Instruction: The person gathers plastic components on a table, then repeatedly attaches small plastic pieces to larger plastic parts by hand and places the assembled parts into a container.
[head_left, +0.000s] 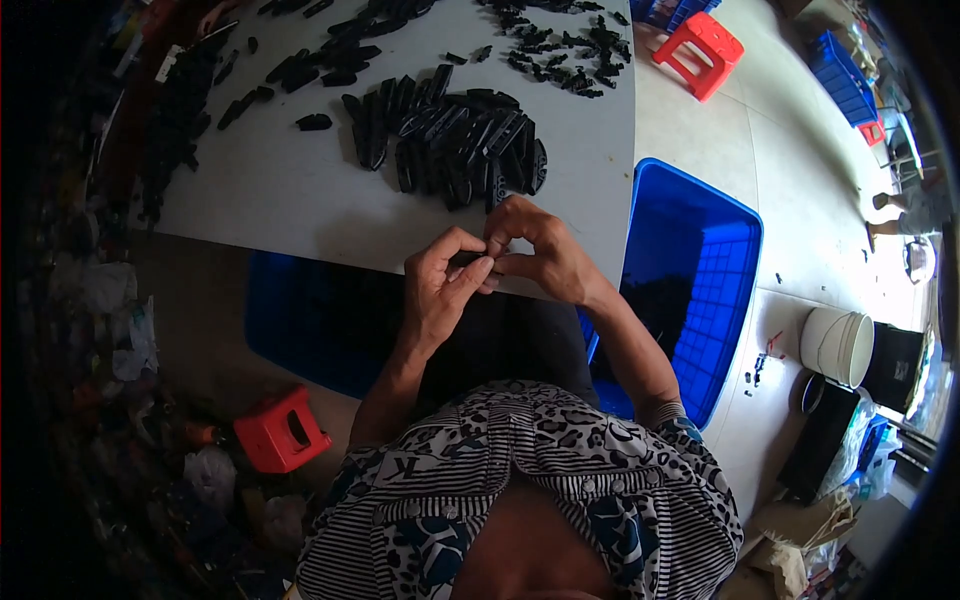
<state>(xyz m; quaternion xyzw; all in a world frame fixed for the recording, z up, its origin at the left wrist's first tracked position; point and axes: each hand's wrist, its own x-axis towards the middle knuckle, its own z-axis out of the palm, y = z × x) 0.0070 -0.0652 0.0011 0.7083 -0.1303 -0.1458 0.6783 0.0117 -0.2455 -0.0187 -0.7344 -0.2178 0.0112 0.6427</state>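
My left hand (447, 283) and my right hand (548, 252) meet just over the near edge of the white table (290, 200). Between the left thumb and fingers is a small dark part (465, 258), mostly covered, so its shape is hard to make out. The right hand's fingertips pinch together right beside it, and whatever they hold is hidden. Just beyond my hands lies a heap of long black plastic pieces (460, 135) with rounded ends. A single black piece (314, 122) rests to the left of that heap.
Small black parts (570, 50) are scattered at the table's far right, with more black pieces (180, 120) along its left side. A blue crate (745, 290) stands right of the table; another blue bin (290, 340) sits beneath. Red stools (283, 430) and a white bucket (838, 345) are on the floor.
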